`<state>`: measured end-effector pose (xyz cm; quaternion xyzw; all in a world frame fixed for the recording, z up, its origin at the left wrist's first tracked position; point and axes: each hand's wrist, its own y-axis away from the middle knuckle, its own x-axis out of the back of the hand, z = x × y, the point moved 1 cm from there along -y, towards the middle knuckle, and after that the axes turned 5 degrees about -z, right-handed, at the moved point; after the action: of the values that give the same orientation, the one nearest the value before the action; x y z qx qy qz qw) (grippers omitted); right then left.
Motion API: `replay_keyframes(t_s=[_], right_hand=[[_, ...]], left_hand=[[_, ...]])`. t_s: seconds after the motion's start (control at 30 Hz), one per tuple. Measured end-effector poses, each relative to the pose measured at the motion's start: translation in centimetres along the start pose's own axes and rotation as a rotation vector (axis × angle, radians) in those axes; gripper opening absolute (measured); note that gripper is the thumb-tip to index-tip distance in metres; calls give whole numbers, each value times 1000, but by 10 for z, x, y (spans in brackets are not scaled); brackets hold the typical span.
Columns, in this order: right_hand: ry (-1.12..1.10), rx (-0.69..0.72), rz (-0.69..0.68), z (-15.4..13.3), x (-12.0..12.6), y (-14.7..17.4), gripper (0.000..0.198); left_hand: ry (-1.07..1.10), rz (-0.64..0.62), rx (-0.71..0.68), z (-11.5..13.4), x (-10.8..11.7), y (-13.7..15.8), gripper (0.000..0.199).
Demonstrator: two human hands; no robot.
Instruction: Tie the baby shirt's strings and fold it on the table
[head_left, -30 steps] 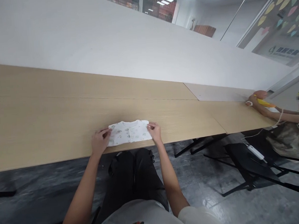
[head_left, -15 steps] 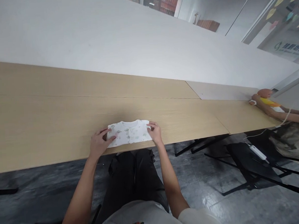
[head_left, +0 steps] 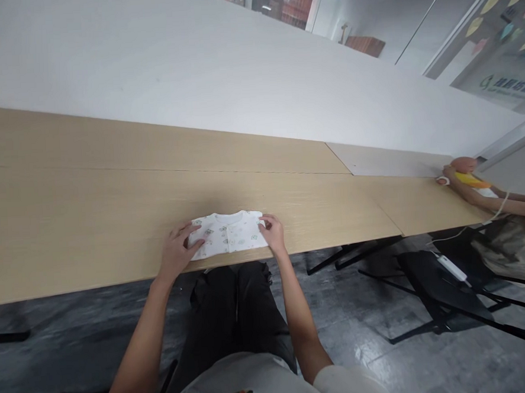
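A white baby shirt (head_left: 227, 233) with small printed figures lies folded into a flat, wide rectangle near the front edge of the table, its round neckline on the far side. At its left end rests my left hand (head_left: 177, 249), thumb and fingers apart, the fingertips touching the cloth. My right hand (head_left: 272, 232) has thumb and fingers drawn close together around the right end of the shirt. The fabric under the fingertips of both hands is hidden.
The long wooden table (head_left: 91, 230) runs along a white wall (head_left: 148, 67). At the far right another person's arms (head_left: 476, 198) hold a doll (head_left: 464, 164) in yellow. Black folding chairs (head_left: 441, 292) stand right of me, one with a white power strip (head_left: 452, 268).
My left hand has shifted very slightly right along the left end of the shirt, its fingertips reaching a little further over the cloth. My right hand looks the same.
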<state>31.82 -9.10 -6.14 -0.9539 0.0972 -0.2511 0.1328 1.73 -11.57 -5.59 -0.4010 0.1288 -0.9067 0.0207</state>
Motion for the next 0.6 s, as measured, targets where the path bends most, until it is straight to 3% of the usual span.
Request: replay_keyframes(t_s=[0.33, 0.6], right_hand=[[-4, -22, -24, -2, 2, 1, 18], [22, -14, -25, -2, 1, 0, 18]], left_hand=[[30, -20, 25, 2, 3, 0, 55], [-14, -12, 2, 0, 0, 0, 53]])
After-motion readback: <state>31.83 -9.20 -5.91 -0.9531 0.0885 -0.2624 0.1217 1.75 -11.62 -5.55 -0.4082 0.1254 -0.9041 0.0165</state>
